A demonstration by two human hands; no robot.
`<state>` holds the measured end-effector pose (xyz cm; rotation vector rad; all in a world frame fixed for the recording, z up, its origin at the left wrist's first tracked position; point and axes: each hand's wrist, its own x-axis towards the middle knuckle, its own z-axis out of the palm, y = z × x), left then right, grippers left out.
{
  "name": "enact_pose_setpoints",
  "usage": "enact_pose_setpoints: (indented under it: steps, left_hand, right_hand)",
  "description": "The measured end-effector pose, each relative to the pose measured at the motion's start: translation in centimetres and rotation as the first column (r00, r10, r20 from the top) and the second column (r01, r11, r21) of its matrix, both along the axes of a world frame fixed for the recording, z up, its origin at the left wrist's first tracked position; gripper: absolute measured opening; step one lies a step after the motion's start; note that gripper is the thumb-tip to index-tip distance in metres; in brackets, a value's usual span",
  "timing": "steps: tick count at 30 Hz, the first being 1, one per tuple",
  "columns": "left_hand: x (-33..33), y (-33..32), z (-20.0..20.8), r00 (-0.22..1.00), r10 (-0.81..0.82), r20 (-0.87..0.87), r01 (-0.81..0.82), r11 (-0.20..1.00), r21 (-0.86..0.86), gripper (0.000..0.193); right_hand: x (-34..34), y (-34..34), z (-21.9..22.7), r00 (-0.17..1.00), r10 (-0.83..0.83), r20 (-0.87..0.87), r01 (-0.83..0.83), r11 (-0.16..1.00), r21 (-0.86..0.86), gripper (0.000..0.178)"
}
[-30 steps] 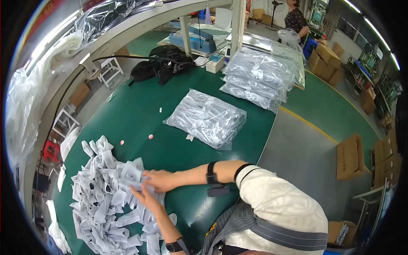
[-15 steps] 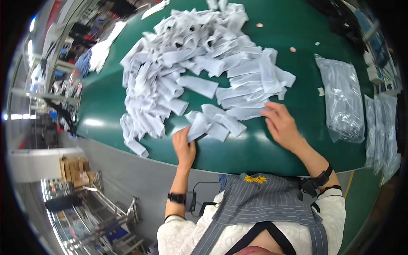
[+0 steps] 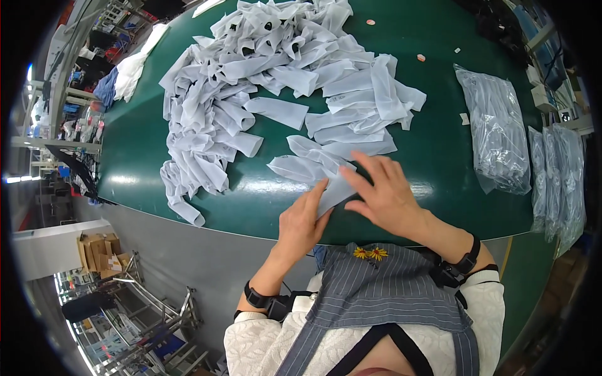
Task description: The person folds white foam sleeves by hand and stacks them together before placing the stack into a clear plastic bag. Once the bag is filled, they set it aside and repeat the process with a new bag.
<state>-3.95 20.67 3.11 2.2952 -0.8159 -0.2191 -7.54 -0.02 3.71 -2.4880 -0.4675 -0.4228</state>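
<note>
Close to the table's near edge, my left hand [image 3: 302,219] has its fingers closed on the end of a pale grey fabric piece [image 3: 335,190]. My right hand [image 3: 390,197] is just right of it, fingers spread and fingertips over the same piece; whether they press on it I cannot tell. Two or more similar flat pieces [image 3: 298,168] lie partly under it, fanned out leftward. Beyond them, a row of overlapping pieces [image 3: 354,119] joins a large heap of the same sleeve-like pieces [image 3: 213,100] that curves round to the left.
The green table [image 3: 451,144] has a curved near edge by my apron. A clear plastic bag of folded pale pieces [image 3: 498,135] lies at the right, with several more bags [image 3: 555,182] at the table's edge. White cloth [image 3: 139,62] lies at the far left. Metal racks [image 3: 147,313] stand below left.
My left hand has moved right and my right hand left, so they now meet at the near pieces. The front piece has turned and shifted right. The whole view has moved slightly.
</note>
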Motion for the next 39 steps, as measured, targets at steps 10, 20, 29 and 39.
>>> enact_pose_setpoints:
  steps: [10,20,29,39]
  left_hand:
    - [-1.6,2.3,-0.8,0.961,0.017,-0.277,-0.158,0.855,-0.494,0.069]
    - [-4.5,1.9,-5.7,0.903,0.000,-0.429,-0.151,0.937,-0.316,0.055]
    - [-1.4,7.8,-4.4,0.989,0.125,-0.074,-0.129,0.991,-0.046,0.036]
    - [3.1,3.5,-3.7,0.873,-0.262,0.411,0.183,0.958,0.223,0.042]
  right_hand:
    - [-0.6,1.9,-1.2,0.966,0.132,-0.222,-0.048,0.936,0.348,0.042]
    - [-0.5,2.8,-1.4,0.886,0.283,-0.368,0.040,0.743,0.668,0.012]
    - [4.2,5.0,-7.6,0.971,-0.064,-0.229,0.122,0.961,0.247,0.019]
    - [2.6,1.4,-6.2,0.822,0.227,-0.522,-0.217,0.973,0.082,0.028]
